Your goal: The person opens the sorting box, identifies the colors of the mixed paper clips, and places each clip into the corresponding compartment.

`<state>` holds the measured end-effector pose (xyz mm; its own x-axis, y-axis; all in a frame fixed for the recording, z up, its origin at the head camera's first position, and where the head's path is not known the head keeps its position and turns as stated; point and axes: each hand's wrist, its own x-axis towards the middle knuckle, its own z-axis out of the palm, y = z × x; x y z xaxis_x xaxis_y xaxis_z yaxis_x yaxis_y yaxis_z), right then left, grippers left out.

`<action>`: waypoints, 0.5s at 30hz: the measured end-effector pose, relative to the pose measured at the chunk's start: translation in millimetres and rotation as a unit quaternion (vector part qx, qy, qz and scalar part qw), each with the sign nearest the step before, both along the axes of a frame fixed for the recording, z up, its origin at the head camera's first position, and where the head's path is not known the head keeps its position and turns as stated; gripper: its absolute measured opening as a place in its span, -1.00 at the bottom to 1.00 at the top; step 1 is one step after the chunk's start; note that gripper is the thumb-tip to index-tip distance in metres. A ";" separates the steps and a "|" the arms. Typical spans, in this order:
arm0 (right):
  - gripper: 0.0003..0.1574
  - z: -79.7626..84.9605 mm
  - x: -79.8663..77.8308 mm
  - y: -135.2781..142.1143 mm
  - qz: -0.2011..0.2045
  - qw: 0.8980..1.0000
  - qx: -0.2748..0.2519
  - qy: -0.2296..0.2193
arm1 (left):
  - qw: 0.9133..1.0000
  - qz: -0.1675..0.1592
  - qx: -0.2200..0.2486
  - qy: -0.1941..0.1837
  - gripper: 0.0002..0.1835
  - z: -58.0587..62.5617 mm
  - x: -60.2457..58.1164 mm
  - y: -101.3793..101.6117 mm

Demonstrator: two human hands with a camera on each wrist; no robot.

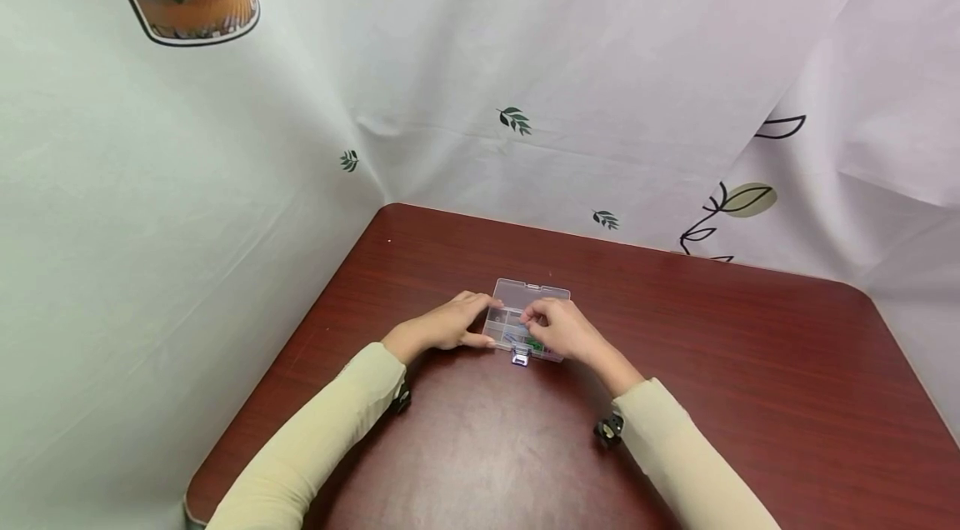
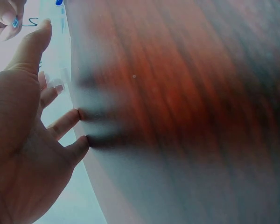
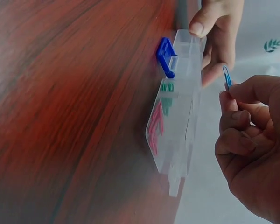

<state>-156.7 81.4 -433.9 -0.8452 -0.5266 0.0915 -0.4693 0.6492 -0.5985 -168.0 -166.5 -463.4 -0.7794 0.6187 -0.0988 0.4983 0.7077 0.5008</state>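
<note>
A clear plastic compartment box (image 1: 495,327) lies on the table with its lid (image 1: 513,293) swung back. My left hand (image 1: 447,322) spans its left end, thumb at the front corner and fingers toward the back. In the left wrist view those fingers are spread and fairly straight. Over the compartments, my right hand (image 1: 564,328) pinches a blue paper clip (image 3: 227,77) between thumb and index finger. Green clips (image 3: 167,87) and pink clips (image 3: 155,128) show through the box wall, with bluish ones (image 1: 512,338) toward its left. A blue latch (image 3: 165,55) hangs at the front.
The dark red wooden table (image 1: 750,380) has rounded corners and stretches to both sides of the box. White fabric (image 1: 450,80) printed with plants hangs behind it and along its left side. Dark wrist bands (image 1: 609,428) sit by the cream sleeves.
</note>
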 end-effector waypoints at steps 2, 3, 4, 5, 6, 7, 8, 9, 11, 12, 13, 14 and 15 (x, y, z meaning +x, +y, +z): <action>-0.89 -0.1 -0.8 -2.8 -0.001 1.000 0.003 -0.002 | 1.000 0.001 -0.001 -0.002 -0.30 0.5 0.0 -0.3; -0.89 0.1 -1.1 -4.1 -0.001 1.000 0.005 -0.002 | 1.000 0.001 -0.002 -0.003 -0.30 0.9 0.1 -0.3; -0.89 0.0 -1.5 -5.3 0.000 1.000 0.009 -0.002 | 1.000 0.001 -0.002 -0.004 -0.30 1.3 0.2 -0.2; -0.89 0.2 -1.9 -6.3 -0.001 1.000 0.013 -0.002 | 1.000 0.002 -0.002 -0.005 -0.30 1.8 0.3 -0.1; -0.89 0.6 -2.2 -7.2 -0.002 1.000 0.016 -0.005 | 1.000 0.002 -0.002 -0.006 -0.30 2.0 0.4 -0.2; -0.89 1.2 -2.6 -8.0 -0.003 1.000 0.018 -0.008 | 1.000 0.002 -0.001 -0.006 -0.30 2.3 0.4 -0.1; -0.88 1.6 -3.0 -8.6 -0.003 1.000 0.019 -0.010 | 1.000 0.002 -0.001 -0.006 -0.30 2.5 0.5 0.1; -0.89 2.0 -3.4 -9.1 -0.003 1.000 0.020 -0.013 | 1.000 0.002 -0.002 -0.005 -0.30 2.4 0.4 0.1; -0.89 3.0 -4.0 -9.3 -0.003 1.000 0.021 -0.016 | 1.000 0.001 -0.003 -0.004 -0.30 1.9 0.4 0.2; -0.89 3.4 -4.3 -9.2 -0.003 1.000 0.021 -0.019 | 1.000 0.001 -0.004 -0.003 -0.30 1.6 0.3 0.1; -0.88 3.7 -4.7 -9.0 -0.002 1.000 0.021 -0.019 | 1.000 0.000 -0.004 -0.003 -0.30 1.4 0.3 0.1; -0.88 4.3 -4.8 -8.5 -0.001 1.000 0.021 -0.021 | 1.000 0.001 -0.005 -0.003 -0.30 1.3 0.4 0.0; -0.88 4.8 -4.9 -7.8 0.000 1.000 0.020 -0.020 | 1.000 0.002 -0.004 -0.003 -0.30 1.2 0.5 -0.1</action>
<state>-161.7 73.6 -429.0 -0.8473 -0.5298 0.0360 -0.4458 0.6728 -0.5905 -167.5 -166.7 -462.3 -0.7808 0.6152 -0.1087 0.4925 0.7132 0.4988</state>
